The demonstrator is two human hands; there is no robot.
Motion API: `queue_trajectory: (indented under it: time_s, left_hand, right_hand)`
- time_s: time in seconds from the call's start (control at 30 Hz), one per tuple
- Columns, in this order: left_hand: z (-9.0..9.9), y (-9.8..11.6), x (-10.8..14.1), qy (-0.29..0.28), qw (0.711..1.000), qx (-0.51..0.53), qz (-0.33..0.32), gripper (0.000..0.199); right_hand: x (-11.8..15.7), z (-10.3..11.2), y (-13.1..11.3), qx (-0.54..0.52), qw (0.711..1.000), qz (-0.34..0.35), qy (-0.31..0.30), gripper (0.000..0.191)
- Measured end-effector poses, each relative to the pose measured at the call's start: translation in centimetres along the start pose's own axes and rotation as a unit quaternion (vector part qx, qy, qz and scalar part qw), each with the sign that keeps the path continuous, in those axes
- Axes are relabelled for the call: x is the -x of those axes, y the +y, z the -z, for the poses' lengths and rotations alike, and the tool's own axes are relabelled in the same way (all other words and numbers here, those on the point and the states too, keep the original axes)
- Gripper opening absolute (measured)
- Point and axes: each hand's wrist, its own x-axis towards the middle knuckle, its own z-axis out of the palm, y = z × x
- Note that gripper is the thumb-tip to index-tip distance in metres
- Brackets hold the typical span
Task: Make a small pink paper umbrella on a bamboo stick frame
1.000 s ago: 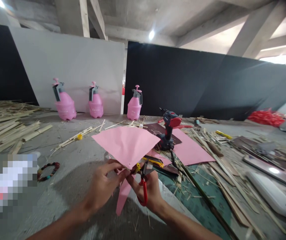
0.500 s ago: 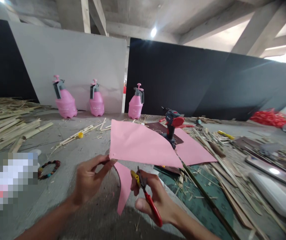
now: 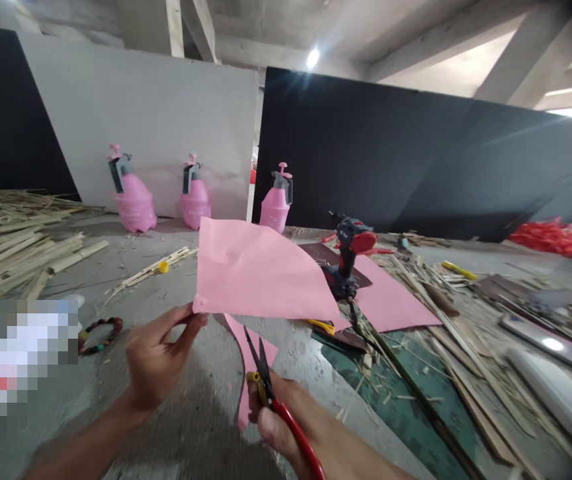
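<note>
Between its thumb and fingers, my left hand (image 3: 159, 357) pinches the lower left corner of a pink sheet (image 3: 261, 273) with a curved upper edge. My right hand (image 3: 291, 420) is closed around red-handled scissors (image 3: 293, 423), whose dark blades are parted and point up and left, below the sheet and apart from it. A small yellow object (image 3: 255, 380) is at the fingers of my right hand, by the scissors' pivot. Behind the blades, a narrow curved pink scrap (image 3: 247, 387) lies on the grey floor.
Three pink spray bottles (image 3: 135, 203) stand by the back panels. A drill (image 3: 349, 257) stands beside another pink sheet (image 3: 396, 300). Bamboo strips (image 3: 21, 253) lie left and right, with a bead bracelet (image 3: 111, 343) at left and a green mat (image 3: 406, 393) at right.
My left hand has moved left, carrying the pink sheet left and slightly up. My right hand has moved slightly left and down, and the scissor blades now show wider apart.
</note>
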Motion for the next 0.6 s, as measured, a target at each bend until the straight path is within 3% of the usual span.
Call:
queue_trajectory:
  time_s: [0.23, 0.6]
  left_hand:
    - [0.22, 0.89, -0.5, -0.011, 0.996, -0.026, -0.079, 0.011]
    - [0.06, 0.74, -0.56, 0.004, 0.996, -0.024, -0.085, 0.009]
  right_hand:
    - [-0.27, -0.27, 0.06, -0.031, 0.999, -0.03, 0.019, 0.06]
    - [-0.58, -0.37, 0.99, -0.023, 0.998, -0.055, 0.036, 0.054]
